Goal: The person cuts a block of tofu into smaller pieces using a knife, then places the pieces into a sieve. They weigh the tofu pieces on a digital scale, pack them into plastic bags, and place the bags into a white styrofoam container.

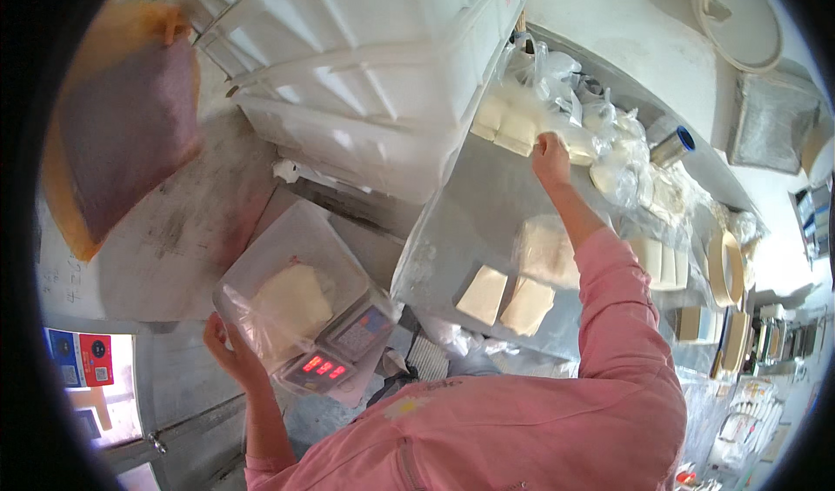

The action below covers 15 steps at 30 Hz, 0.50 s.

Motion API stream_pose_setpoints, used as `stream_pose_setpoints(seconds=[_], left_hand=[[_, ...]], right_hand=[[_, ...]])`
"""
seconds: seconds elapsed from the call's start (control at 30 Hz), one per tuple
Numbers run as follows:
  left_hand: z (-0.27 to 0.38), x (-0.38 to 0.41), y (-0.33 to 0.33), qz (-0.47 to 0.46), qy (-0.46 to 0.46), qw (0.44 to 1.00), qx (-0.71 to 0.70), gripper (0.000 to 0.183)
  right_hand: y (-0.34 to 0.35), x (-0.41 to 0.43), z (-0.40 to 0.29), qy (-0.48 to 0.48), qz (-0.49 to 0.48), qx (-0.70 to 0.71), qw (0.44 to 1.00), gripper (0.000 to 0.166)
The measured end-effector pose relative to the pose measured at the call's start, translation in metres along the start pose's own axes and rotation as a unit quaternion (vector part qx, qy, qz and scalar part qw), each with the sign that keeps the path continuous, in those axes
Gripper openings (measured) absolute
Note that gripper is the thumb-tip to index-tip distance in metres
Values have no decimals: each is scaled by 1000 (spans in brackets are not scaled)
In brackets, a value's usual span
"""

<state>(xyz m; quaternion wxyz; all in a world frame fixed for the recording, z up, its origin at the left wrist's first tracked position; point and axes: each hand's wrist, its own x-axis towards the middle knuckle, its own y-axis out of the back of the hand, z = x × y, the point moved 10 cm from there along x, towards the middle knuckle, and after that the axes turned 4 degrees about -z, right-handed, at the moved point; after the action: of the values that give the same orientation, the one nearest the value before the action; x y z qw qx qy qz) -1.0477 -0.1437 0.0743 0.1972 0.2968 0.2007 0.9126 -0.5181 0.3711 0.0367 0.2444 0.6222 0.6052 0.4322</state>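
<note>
My left hand [228, 351] is at the near left edge of a clear plastic bag [238, 308], fingers curled; whether they grip it is unclear. Inside the bag, a pile of pale sheets [293, 302], apparently dough wrappers, rests on a digital scale [319, 368] with lit red digits. Across the metal table [450, 230], my right hand [552, 158] pinches the edge of a blurred pale sheet [522, 103] above stacked pale sheets [515, 132]. Two more stacks, a left one [483, 294] and a right one [528, 305], lie near the table's front edge.
White plastic crates [352, 80] are stacked beside the table. Bagged goods [620, 158], a metal cylinder with a blue rim [672, 147] and a round wooden sieve frame [724, 268] line the back. A plastic-wrapped stack [545, 249] lies under my right forearm. An orange-edged bag [130, 132] stands far left.
</note>
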Motion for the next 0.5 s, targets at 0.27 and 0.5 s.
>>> stream_pose_setpoints(seconds=[0.27, 0.5], left_hand=[[237, -101, -206, -389, -166, 903, -80, 30], [346, -115, -416, -477, -274, 833, -63, 42]], right_hand=[[-58, 84, -4, 221, -252, -393, 856, 29], [-45, 20, -9, 264, -353, -292, 849, 18]])
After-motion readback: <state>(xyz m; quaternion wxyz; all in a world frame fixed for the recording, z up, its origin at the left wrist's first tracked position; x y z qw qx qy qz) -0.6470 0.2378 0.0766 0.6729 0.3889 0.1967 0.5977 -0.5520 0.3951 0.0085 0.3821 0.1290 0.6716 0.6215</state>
